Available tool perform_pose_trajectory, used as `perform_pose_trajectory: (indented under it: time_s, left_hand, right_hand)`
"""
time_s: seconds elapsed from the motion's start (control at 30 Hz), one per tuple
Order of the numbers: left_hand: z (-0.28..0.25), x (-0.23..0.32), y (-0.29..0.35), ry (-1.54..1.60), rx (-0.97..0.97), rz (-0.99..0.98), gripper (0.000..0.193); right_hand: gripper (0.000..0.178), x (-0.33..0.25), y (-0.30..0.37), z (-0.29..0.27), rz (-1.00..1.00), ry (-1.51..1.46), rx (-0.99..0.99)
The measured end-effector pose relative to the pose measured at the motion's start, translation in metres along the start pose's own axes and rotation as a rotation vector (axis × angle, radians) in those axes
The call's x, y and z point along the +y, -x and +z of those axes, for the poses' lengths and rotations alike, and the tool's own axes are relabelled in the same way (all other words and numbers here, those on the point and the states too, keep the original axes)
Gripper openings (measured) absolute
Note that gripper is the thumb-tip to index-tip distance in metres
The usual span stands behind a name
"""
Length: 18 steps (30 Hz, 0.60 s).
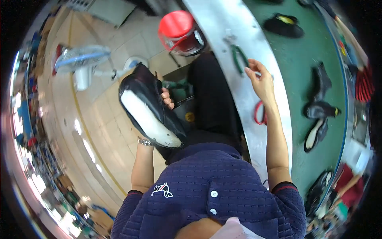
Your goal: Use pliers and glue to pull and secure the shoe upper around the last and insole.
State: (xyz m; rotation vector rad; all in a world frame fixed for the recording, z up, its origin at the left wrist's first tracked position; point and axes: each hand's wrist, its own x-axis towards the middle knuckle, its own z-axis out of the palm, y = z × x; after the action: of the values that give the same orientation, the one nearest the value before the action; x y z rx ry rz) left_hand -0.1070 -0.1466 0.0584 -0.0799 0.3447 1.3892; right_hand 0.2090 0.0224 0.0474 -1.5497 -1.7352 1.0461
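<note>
My left hand (166, 98) grips a black leather shoe (161, 104), its pale, unsoled bottom turned up toward me. Most of that hand is hidden behind the shoe; only some fingertips show at its right side. Over the metal bench, my right hand (260, 79) has its fingers curved and apart. Its thumb and fingertips are right at the handle end of green-handled pliers (238, 59) lying on the bench; whether they touch is unclear. A red-handled tool (259, 113) lies partly hidden by my right forearm.
The metal bench (254, 32) runs along my right, beside a green surface (294, 79) bearing several black shoes (283, 25). Ahead is a clear jar with a red lid (177, 24). A fan (82, 59) stands on the tiled floor at left. A person in dark red (345, 181) is at far right.
</note>
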Motion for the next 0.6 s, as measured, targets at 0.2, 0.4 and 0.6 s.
perform_pose_trajectory:
  time_s: [0.2, 0.4, 0.6]
  left_hand:
    - [-0.041, -0.007, 0.048, 0.101, 0.080, 0.080, 0.053]
    - [-0.075, -0.034, 0.022, 0.129, 0.121, 0.044, 0.056]
    - [-0.110, -0.035, 0.002, 0.171, 0.169, 0.040, 0.059]
  right_hand:
    - [0.058, 0.022, -0.051, 0.071, -0.296, 0.609, 0.146]
    - [0.055, 0.051, -0.074, 0.057, -0.065, 0.422, -0.033]
    - [0.063, -0.068, 0.011, 0.050, 0.421, -0.334, -0.356]
